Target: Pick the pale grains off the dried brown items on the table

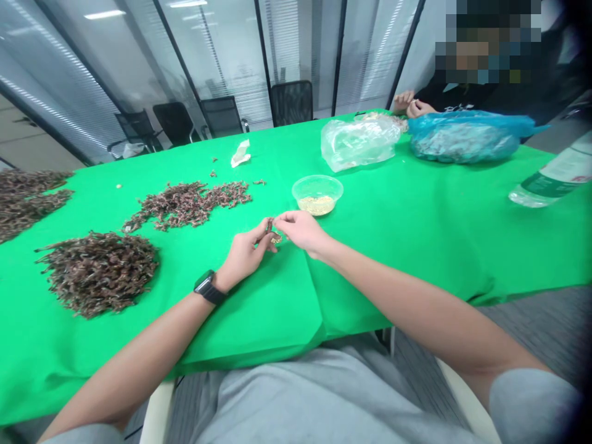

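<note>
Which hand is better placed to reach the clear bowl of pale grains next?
Probably the right: the right hand lies just in front of the clear plastic bowl, while the left hand, with the small brown piece at its fingertips, sits farther off.

No writing can be read here: the label on the plastic water bottle (pixel 552 176) shows green and white bands with blurred marks, and the white print on the seated person's dark top (pixel 451 106) is too small and creased to read

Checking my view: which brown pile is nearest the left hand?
The long, loose mid-table pile is nearest the left hand; the round heap and far-left pile lie farther.
</note>
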Demonstrator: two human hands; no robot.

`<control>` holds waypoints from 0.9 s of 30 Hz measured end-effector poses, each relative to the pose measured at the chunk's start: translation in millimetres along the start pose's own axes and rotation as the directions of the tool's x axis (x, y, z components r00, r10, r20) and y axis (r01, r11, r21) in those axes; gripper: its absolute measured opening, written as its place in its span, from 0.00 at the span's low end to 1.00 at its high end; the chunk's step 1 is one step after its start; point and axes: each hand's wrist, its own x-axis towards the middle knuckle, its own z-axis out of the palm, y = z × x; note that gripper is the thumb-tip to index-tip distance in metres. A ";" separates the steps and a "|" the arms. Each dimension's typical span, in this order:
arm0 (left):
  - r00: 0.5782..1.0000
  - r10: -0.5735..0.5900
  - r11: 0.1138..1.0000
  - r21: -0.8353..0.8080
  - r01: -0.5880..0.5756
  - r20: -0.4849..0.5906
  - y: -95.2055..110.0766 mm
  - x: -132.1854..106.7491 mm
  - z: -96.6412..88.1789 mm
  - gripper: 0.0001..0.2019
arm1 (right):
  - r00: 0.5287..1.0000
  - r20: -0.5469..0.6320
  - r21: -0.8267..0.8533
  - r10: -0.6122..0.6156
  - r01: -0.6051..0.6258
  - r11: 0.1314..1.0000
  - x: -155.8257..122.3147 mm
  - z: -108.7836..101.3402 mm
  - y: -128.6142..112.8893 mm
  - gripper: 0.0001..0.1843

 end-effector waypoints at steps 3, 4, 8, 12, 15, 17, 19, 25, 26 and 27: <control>1.000 -0.025 0.995 -0.097 0.026 0.010 0.7 0.3 -0.2 0.24 | 0.993 0.073 0.066 0.096 -0.101 0.993 1.6 -4.6 -3.4 0.08; 0.999 -0.045 0.987 -0.156 0.048 0.024 0.9 0.8 0.1 0.24 | 0.993 0.087 0.059 0.081 -0.086 0.995 2.2 -6.1 -3.8 0.08; 0.990 -0.110 0.921 -0.366 0.136 0.091 2.2 4.3 0.8 0.28 | 0.982 0.063 -0.099 -0.177 0.182 0.978 3.2 -10.3 -4.1 0.07; 0.980 -0.123 0.865 -0.466 0.184 0.159 4.4 7.2 -0.6 0.28 | 0.896 0.092 -0.351 -0.434 0.437 0.828 2.4 -14.2 -4.9 0.05; 0.977 -0.118 0.851 -0.489 0.191 0.175 4.6 7.5 -1.5 0.26 | 0.818 0.167 -0.491 -0.551 0.553 0.673 2.3 -17.1 -4.3 0.04; 0.979 -0.108 0.861 -0.476 0.180 0.174 3.7 6.9 -1.4 0.25 | 0.798 0.185 -0.533 -0.574 0.572 0.623 2.2 -16.8 -3.0 0.04; 0.981 -0.096 0.885 -0.437 0.161 0.167 2.5 5.7 -0.4 0.25 | 0.828 0.164 -0.517 -0.537 0.535 0.668 1.7 -14.2 -1.5 0.05; 0.996 -0.068 0.969 -0.232 0.080 0.059 0.3 0.1 2.8 0.27 | 0.985 0.035 -0.128 -0.172 0.175 0.976 -0.5 -2.6 -1.7 0.06; 0.998 -0.047 0.984 -0.169 0.052 0.037 -0.1 -0.9 2.6 0.26 | 0.995 0.033 -0.042 -0.092 0.093 0.995 -0.4 -2.2 -2.6 0.07; 1.000 -0.024 0.994 -0.105 0.026 0.019 -0.6 -1.6 2.3 0.26 | 0.999 0.045 0.049 -0.002 -0.001 0.999 -0.1 -2.5 -3.6 0.08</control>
